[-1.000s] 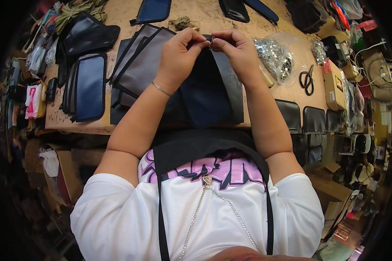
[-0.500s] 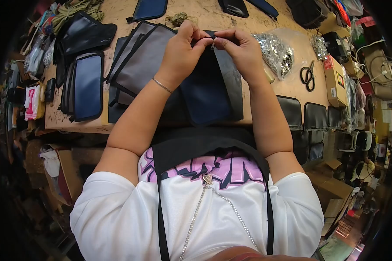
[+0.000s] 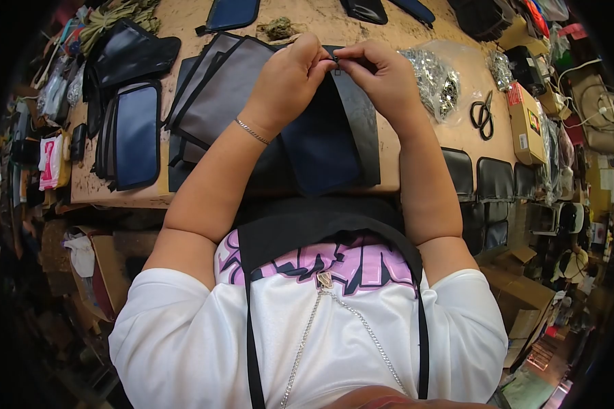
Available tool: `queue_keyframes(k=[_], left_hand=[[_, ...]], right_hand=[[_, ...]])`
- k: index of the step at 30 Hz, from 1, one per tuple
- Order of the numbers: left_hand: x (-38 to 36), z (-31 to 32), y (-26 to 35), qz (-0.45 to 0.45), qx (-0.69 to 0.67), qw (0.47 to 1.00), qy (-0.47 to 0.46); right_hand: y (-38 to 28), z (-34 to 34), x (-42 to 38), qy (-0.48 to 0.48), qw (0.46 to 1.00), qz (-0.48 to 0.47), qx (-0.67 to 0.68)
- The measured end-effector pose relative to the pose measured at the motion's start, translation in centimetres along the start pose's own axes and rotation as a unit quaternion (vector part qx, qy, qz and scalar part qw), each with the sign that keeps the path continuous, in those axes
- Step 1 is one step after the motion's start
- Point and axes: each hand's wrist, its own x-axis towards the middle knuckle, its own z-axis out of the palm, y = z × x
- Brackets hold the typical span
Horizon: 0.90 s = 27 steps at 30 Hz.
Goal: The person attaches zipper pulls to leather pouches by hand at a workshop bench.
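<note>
My left hand [image 3: 295, 73] and my right hand [image 3: 377, 68] meet fingertip to fingertip near the top of a dark blue panel [image 3: 320, 153] with black edging. Both are pinched on a small dark piece at the panel's upper end, perhaps a zipper end; its details are too small to tell. The panel lies over a black sheet [image 3: 366, 143], its lower end towards me. Left of it, partly behind my left forearm, grey panels with black borders [image 3: 218, 92] are fanned out.
A blue panel [image 3: 136, 136] tops a stack at the left. At the right lie a plastic bag of metal parts [image 3: 438, 85], black scissors [image 3: 482, 117], a yellow box [image 3: 527, 126] and black panels [image 3: 494, 179]. Blue panels [image 3: 232, 12] lie at the back.
The small metal-looking tab seen below my fingertips is now less visible. My right hand has turned slightly and its forearm has shifted a little to the right.
</note>
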Motion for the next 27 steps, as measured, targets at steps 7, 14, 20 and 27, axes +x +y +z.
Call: queue_keyframes(k=[7,14,20,27], left_hand=[[-0.3,0.1,0.2,-0.062,-0.102,0.993,0.021],[1.6,0.8,-3.3,-0.197,-0.509,0.838,-0.014],[1.8,0.9,-5.7,-0.249,-0.572,0.781,-0.033],[1.6,-1.6,-5.3,-0.211,-0.490,0.840,-0.095]], right_hand=[[-0.1,-0.3,0.0,-0.017,0.999,-0.031,-0.029],[1.3,-0.9,1.0,-0.089,0.963,0.097,0.236],[3.3,1.1,1.2,-0.027,0.941,0.118,0.315],[2.5,1.9,1.3,-0.072,0.943,0.131,0.299]])
